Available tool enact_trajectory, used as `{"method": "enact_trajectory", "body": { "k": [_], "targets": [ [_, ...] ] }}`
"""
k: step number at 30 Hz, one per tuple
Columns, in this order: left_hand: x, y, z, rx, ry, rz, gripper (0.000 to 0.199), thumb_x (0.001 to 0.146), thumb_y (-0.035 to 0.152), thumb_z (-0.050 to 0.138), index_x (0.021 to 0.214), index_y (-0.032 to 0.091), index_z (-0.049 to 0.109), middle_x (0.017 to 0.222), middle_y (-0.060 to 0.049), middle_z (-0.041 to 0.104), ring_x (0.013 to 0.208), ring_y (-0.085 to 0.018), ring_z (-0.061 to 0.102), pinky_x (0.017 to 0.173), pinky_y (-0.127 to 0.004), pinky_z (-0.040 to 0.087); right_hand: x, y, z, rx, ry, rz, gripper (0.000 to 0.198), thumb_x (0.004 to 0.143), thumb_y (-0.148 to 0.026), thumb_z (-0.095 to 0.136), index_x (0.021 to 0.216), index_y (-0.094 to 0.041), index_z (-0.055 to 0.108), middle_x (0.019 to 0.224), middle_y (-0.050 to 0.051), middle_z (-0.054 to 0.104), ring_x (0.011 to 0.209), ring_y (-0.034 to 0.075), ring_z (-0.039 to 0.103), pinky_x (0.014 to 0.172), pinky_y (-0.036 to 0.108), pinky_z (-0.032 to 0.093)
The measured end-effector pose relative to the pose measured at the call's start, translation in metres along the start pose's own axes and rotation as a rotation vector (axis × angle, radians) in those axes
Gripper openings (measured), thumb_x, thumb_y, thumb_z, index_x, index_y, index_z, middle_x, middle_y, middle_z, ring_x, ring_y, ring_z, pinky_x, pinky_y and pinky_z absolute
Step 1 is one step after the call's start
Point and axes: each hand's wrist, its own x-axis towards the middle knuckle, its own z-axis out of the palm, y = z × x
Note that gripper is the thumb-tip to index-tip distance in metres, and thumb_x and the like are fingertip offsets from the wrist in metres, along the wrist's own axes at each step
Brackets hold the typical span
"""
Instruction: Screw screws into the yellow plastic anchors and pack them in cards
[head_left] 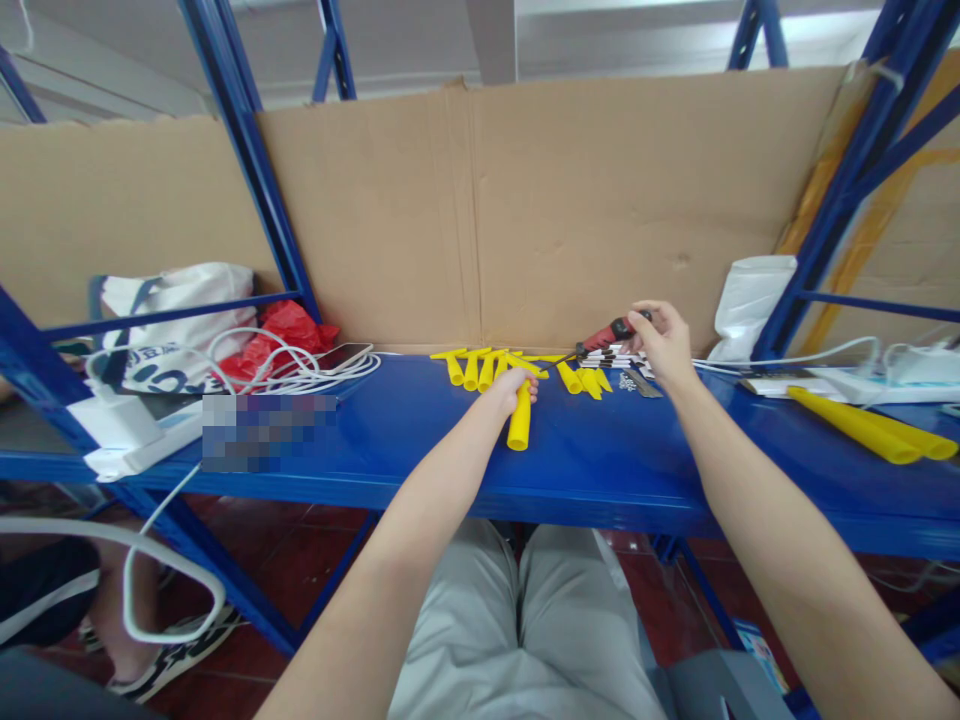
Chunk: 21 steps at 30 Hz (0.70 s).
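**Both hands busy on a blue metal shelf backed with cardboard**

I see the glossy blue steel shelf board (600, 470) running the full width of my view, its front edge just above my lap. Behind it stands a tall sheet of creased brown cardboard (525, 210), propped against slanted blue rack struts (247, 150), with a pale ceiling above. Below the shelf the floor is dark red tile.

My left hand (514, 388) is curled around the top of a short yellow plastic tube (519, 428), which lies on the shelf pointing toward me. Just behind it lies a row of similar small yellow tubes (480, 368). My right hand (660, 342) pinches the black handle of a red and black hand tool (611, 333), lifted just above a small stack of flat white strips (611, 356).

To the left lie a tangle of white cables (292, 368), a crumpled red plastic bag (281, 335), a white printed tote bag (169, 320) and a white power strip (135, 440). To the right lie long yellow tubes (870, 428) and a white plastic bag (750, 300). Another person's leg and sneaker (172, 650) show at lower left.
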Motion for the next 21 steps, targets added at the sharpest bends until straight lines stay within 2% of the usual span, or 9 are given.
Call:
{"method": "enact_trajectory", "body": {
  "k": [4,11,21],
  "targets": [
    [-0.0013,-0.0010,0.0022,0.050,0.021,0.017,0.023,0.078,-0.002,0.039,0.065,0.017,0.043,0.045,0.004,0.039,0.035,-0.006,0.033,0.037,-0.018,0.025,0.0022,0.0004,-0.0040,0.050,-0.032,0.076,0.045,0.060,-0.055,0.075,0.084,-0.021,0.058,0.040,-0.008,0.043,0.033,0.012,0.047,0.035,0.024,0.036],
    [0.0026,-0.0019,0.0011,0.056,0.037,0.011,0.020,0.077,-0.002,0.042,0.068,0.016,0.045,0.046,0.004,0.041,0.036,-0.006,0.033,0.038,-0.019,0.027,0.0036,-0.0017,-0.0085,0.188,-0.146,0.235,0.035,0.070,-0.051,0.070,0.079,-0.020,0.057,0.052,-0.003,0.055,0.042,0.010,0.054,0.039,0.021,0.040],
    [0.0067,-0.0048,0.0013,0.074,0.033,0.048,0.021,0.077,0.000,0.043,0.064,0.016,0.044,0.045,0.004,0.041,0.035,-0.006,0.034,0.039,-0.019,0.030,0.0047,0.0017,-0.0077,0.169,0.005,0.201,0.046,0.058,-0.054,0.078,0.072,-0.022,0.048,0.045,-0.009,0.044,0.036,0.008,0.046,0.033,0.019,0.036]
  ]
}}
